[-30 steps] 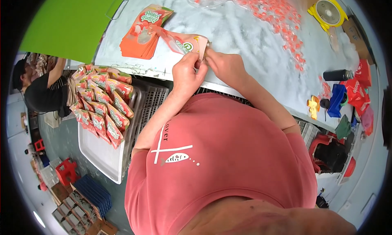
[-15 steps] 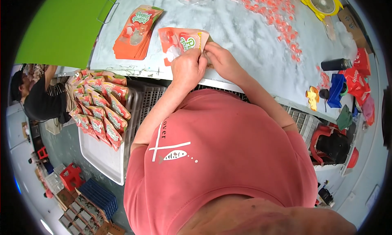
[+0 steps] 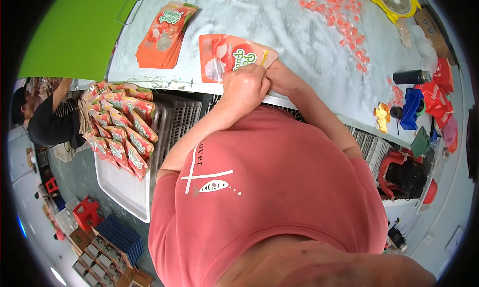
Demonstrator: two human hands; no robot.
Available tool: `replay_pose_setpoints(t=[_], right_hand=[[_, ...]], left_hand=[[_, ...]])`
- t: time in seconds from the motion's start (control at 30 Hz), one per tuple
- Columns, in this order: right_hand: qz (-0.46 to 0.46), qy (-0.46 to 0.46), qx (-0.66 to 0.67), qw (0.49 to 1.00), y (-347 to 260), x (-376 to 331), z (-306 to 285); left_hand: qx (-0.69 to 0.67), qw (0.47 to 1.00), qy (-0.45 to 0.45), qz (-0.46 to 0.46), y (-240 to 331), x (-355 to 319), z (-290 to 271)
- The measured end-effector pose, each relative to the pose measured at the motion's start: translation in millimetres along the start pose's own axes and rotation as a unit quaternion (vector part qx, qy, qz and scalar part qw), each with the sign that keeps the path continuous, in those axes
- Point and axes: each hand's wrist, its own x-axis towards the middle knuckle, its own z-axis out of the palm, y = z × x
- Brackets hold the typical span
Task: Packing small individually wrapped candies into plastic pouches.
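A printed red-and-pink stand-up pouch [image 3: 214,50] lies across the near edge of the table, tilted toward my body. My left hand [image 3: 245,85] is closed on its near edge, knuckles up. Against it, my right hand [image 3: 285,78] pinches the pouch's right end, its fingers partly hidden behind the pouch and the left hand. To the left on the tabletop rests a fanned stack of flat pouches [image 3: 157,47] of the same print. Farther back to the right lie many small wrapped red candies [image 3: 349,30] in clear film.
Filled pouches [image 3: 119,122] stand in rows on a white tray [image 3: 122,192] at lower left. A person in black [image 3: 52,120] works beyond it. On the right are a yellow fan [image 3: 418,6], a dark bottle [image 3: 411,77] and a blue holder [image 3: 410,110]. A green panel [image 3: 75,32] borders the table.
The pouch has shifted right and turned a little, showing more of its front. My left hand has moved right, and both hands have come together at the pouch's right end.
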Motion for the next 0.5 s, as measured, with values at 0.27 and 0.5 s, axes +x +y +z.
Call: replay_pose_setpoints(t=[0.27,0.5], right_hand=[[0.053,0.026,0.105,0.993,5,8,9],[0.042,0.073,-0.126,0.988,30,35,-25]], left_hand=[[-0.032,0.999,-0.019,0.02,14,-1,-3],[-0.019,0.998,-0.047,0.047,15,-7,1]])
